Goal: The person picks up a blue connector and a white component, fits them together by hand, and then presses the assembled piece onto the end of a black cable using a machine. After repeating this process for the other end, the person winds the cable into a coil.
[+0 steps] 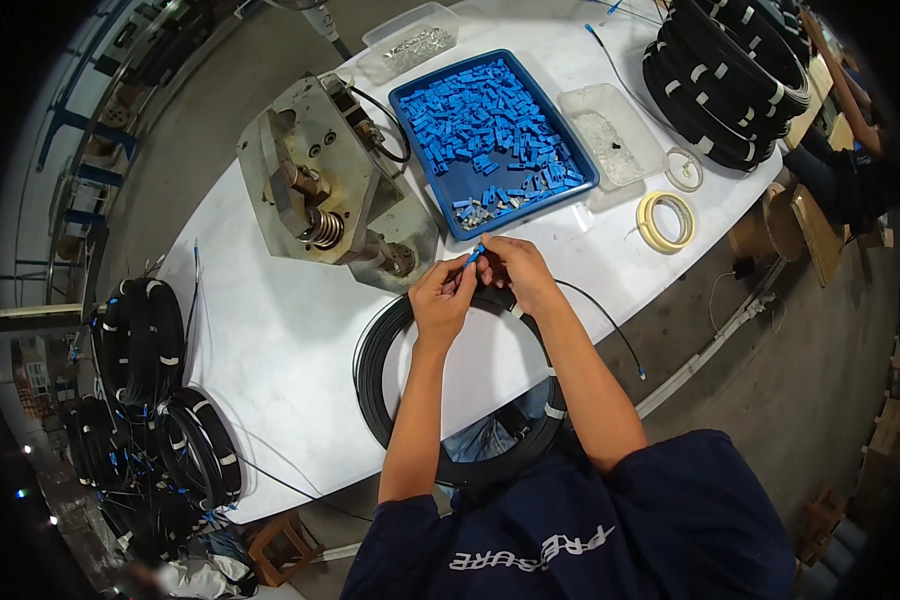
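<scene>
Flanking the white table [280, 345] and nearest coil [371, 380] is grey floor [185, 140].

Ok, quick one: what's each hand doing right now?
Left hand: closed, fingertips pinching a small blue piece.
Right hand: closed, fingertips at the same piece's other end.

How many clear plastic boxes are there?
2: a farther box by the far-left corner of the blue tray, a nearer box right of it. More may be hidden.
</scene>
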